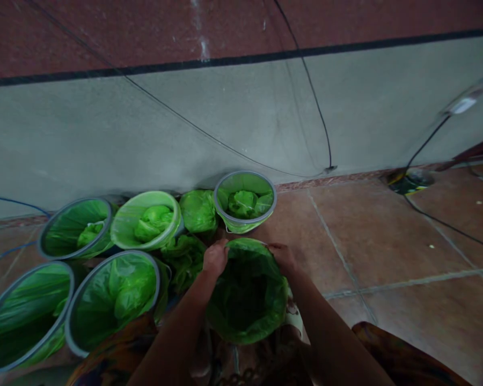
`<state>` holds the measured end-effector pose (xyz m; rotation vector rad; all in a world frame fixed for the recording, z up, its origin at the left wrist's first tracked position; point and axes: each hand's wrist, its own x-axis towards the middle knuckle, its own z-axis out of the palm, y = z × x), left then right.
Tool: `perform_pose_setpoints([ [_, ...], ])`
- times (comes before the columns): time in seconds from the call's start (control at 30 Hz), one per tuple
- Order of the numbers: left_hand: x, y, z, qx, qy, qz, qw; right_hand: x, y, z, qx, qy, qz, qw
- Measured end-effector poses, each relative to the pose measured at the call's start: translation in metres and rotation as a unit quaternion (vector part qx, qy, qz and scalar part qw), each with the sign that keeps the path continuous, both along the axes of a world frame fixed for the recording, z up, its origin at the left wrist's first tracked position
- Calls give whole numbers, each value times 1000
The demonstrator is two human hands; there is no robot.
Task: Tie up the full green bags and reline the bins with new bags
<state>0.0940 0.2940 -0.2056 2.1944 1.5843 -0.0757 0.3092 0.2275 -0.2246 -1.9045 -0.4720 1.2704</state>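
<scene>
A green plastic bin liner [277, 303] hangs open in a round bin shape in front of me, its inside dark. My left hand [216, 257] pinches the liner's far edge on the left, fingers closed. On the right side of that same edge, my right hand [283, 259] is also closed on the plastic. Whether a bin stands under the liner is hidden by the green plastic. Crumpled green bags [183, 262] lie just left of my left hand. Beyond the hands, a small grey-rimmed bin [245, 219] holds a bunched green bag [242, 203].
Several green-lined bins [73, 304] stand to the left, and a stuffed green bag [198, 210] sits by the wall [165, 145]. Black cables [316, 99] run along the wall. On the tiled floor [406, 257] at right lies a dark bundle [410, 181] with a cable. A blue cable [10, 249] is far left.
</scene>
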Motion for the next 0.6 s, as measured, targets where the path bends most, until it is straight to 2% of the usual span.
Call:
perform_pose_setpoints([
  [0.13,-8,-4,-2,-13,25,18,999,8,-7,-5,-34,25,8,999],
  [0.23,-13,-6,1,4,10,38,999,15,-8,-3,-10,-100,8,995],
  [0.3,-9,-6,6,38,-23,40,998,13,-4,3,63,-211,37,975],
  [0.37,-1,-3,11,68,-59,20,996,5,3,11,150,-279,109,942],
  [0.43,9,3,14,81,-88,-20,993,-5,11,16,196,-309,211,906],
  [0.53,21,10,11,46,-86,-88,991,-18,17,15,150,-326,340,869],
  [0.6,23,13,5,12,-50,-101,994,-20,18,11,102,-329,379,859],
])
